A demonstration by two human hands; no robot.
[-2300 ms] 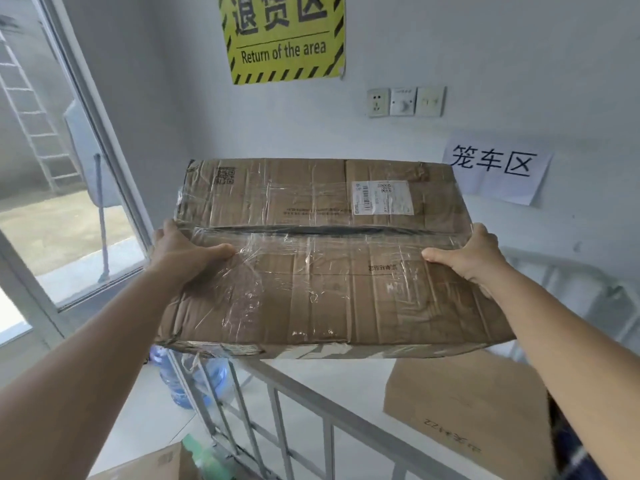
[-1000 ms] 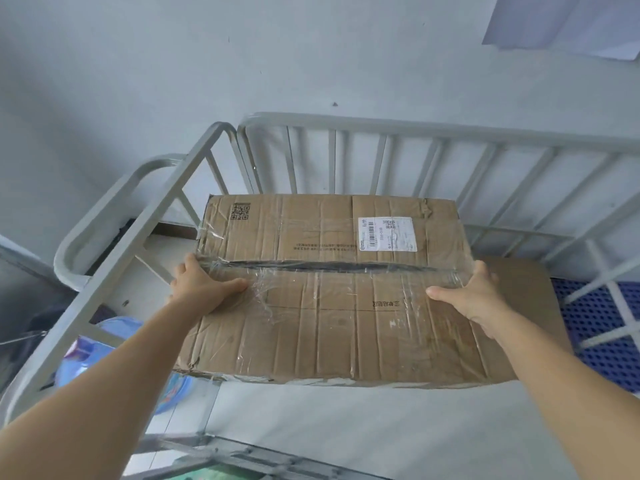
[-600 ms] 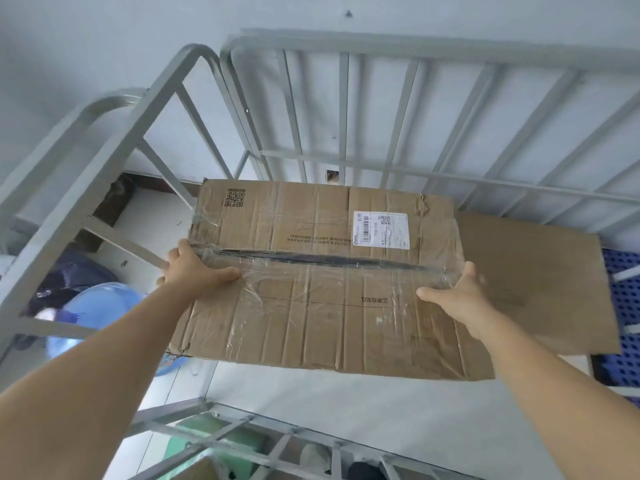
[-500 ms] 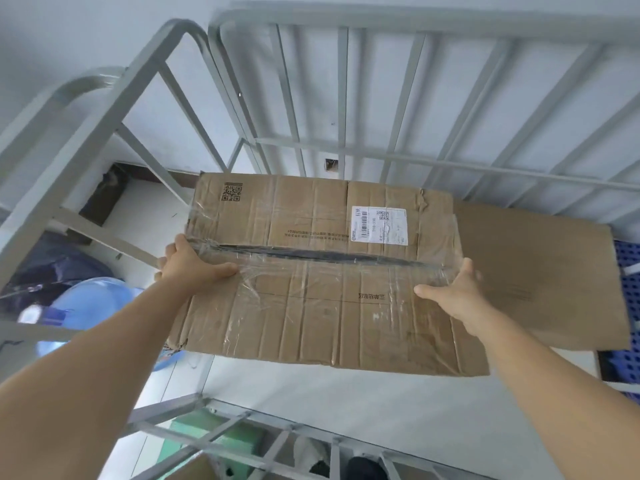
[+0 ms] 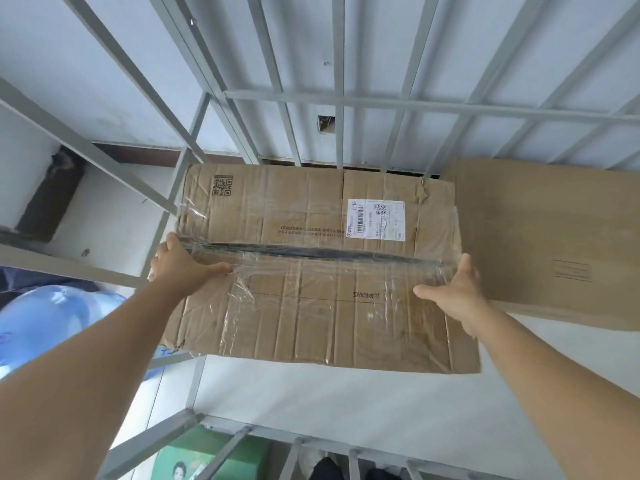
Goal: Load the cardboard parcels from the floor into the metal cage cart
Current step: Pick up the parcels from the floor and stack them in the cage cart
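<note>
Your left hand (image 5: 183,268) and right hand (image 5: 457,296) grip a taped parcel (image 5: 311,271), fingers curled round its ends, inside the cage cart (image 5: 339,102) beside one loaded box (image 5: 547,237); release remains.

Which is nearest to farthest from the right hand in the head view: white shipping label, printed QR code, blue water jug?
From the right hand:
1. White shipping label, on the parcel top, up and left of the hand.
2. Printed QR code, at the parcel's far left corner.
3. Blue water jug, outside the cage bars at the far left.
</note>
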